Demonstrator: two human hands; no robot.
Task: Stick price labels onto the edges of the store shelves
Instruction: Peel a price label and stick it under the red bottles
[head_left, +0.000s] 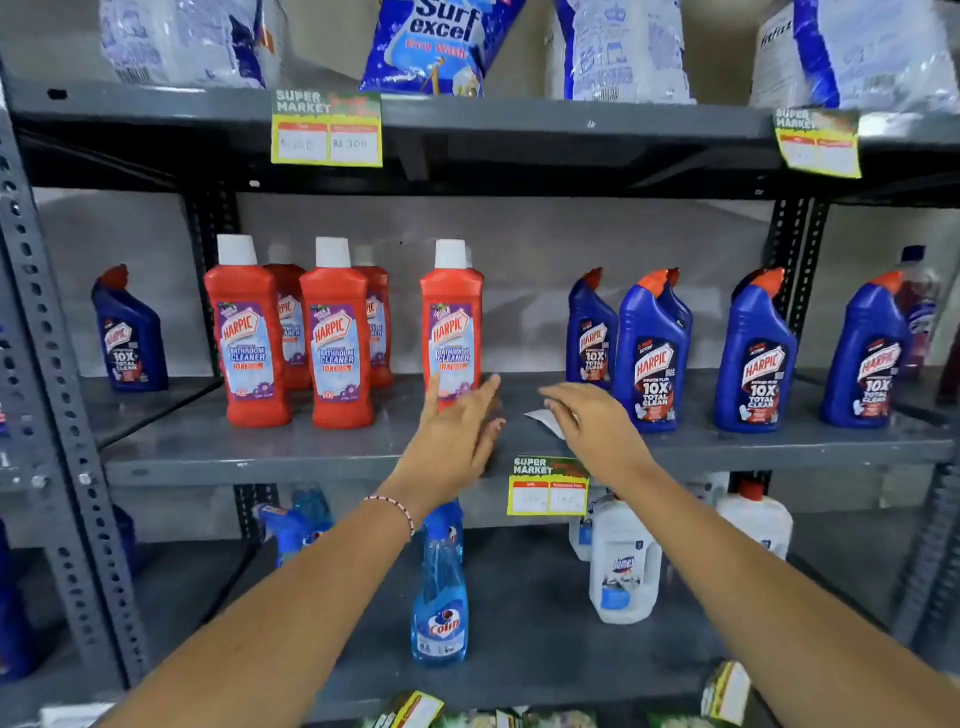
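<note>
A green and yellow price label (548, 486) is stuck on the front edge of the middle shelf (260, 462). Just above it, a small white scrap of paper (540, 417) lies on the shelf surface. My right hand (587, 421) hovers palm down over that scrap, fingers spread and partly covering it. My left hand (457, 431) is open beside it to the left, fingers stretched toward a red Harpic bottle (451, 322). Two more price labels hang from the top shelf edge, one (327, 129) at centre left, the other label (817, 141) at the right.
Red Harpic bottles (249, 332) stand left on the middle shelf, blue ones (652, 353) right. Detergent bags (436, 47) fill the top shelf. A Colin spray bottle (440, 587) and a white jug (623, 561) stand below. More labels (724, 693) lie at the bottom edge.
</note>
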